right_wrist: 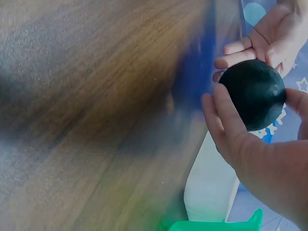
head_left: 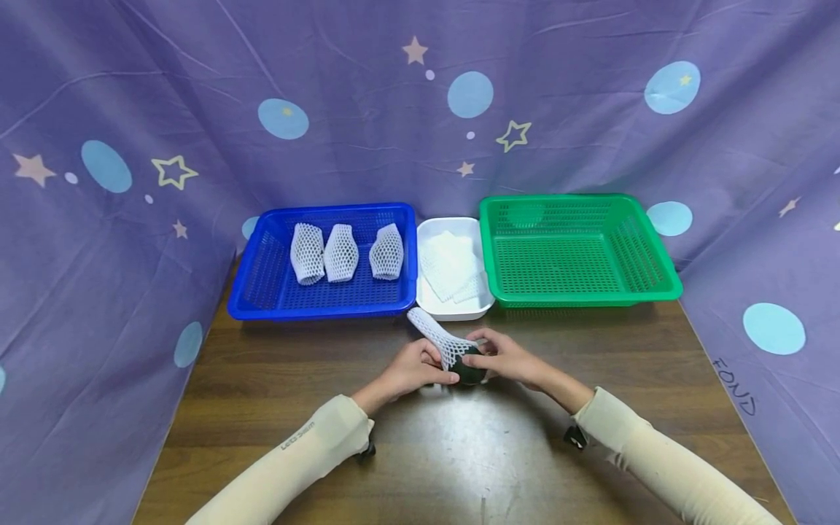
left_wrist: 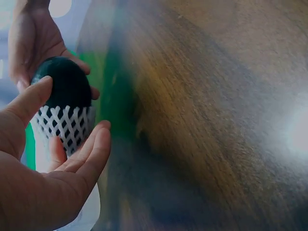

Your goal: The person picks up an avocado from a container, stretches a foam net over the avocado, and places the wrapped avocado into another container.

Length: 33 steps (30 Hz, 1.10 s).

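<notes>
A dark green, smooth, egg-shaped fruit, perhaps an avocado, is held between both hands above the table, partly inside a white foam net sleeve. The net covers one end of it; its empty length trails up and left towards the white tray. My left hand holds the net's mouth around the fruit, with the thumb on bare fruit and the fingers beside the mesh. My right hand grips the bare end, thumb and fingers on opposite sides, plainly seen in the right wrist view.
At the back left stands a blue basket with three bulging net sleeves; their contents cannot be made out. A white tray holding flat foam nets sits between it and a green basket. Purple curtains surround the wooden table.
</notes>
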Tool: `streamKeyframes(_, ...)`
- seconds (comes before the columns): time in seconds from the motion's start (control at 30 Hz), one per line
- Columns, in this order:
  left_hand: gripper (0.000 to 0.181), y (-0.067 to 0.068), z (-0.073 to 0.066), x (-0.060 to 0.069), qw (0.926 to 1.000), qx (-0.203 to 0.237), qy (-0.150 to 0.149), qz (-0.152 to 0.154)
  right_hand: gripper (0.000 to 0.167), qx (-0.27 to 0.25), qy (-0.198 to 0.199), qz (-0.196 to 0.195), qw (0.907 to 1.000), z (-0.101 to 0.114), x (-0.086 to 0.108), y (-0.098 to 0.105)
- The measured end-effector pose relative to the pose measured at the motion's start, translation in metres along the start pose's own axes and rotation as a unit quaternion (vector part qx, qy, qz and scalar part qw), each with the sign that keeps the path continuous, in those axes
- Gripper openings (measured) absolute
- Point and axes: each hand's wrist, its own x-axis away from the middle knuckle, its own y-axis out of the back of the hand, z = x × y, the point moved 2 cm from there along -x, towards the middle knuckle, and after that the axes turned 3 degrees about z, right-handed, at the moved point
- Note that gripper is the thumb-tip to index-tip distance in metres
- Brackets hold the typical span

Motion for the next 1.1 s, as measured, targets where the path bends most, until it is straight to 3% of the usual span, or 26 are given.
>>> streamKeyframes(0.1,0.04,0.0,-0.001,-0.002,0.9999,0.015,0.005,0.003,0.059,0.009,0.013,0.026,0.9996,0.001,0.002,0.001)
streamKeyframes(0.23,0.036,0.002,-0.001,-0.002,0.9994,0.027,0.018,0.009,0.065,0.03,0.028,0.03,0.9987,0.0,0.003,0.002)
streamKeyframes(0.4,0.025,0.003,-0.003,-0.003,0.9985,0.049,0.022,0.006,0.064,0.014,0.021,-0.001,0.9997,0.0,0.001,0.003)
streamKeyframes(0.63,0.011,0.002,-0.009,-0.005,0.9985,0.039,0.031,-0.024,0.065,-0.002,0.001,-0.044,0.999,0.002,-0.003,0.002)
streamKeyframes(0.93,0.004,-0.006,-0.019,0.0,0.9971,0.072,0.026,0.002,0.063,-0.039,-0.01,-0.076,0.9963,0.002,-0.004,0.002)
streamKeyframes(1.1,0.008,-0.006,-0.019,0.0,0.9969,0.074,0.022,-0.012,0.063,-0.042,-0.016,-0.084,0.9954,0.001,-0.005,0.002)
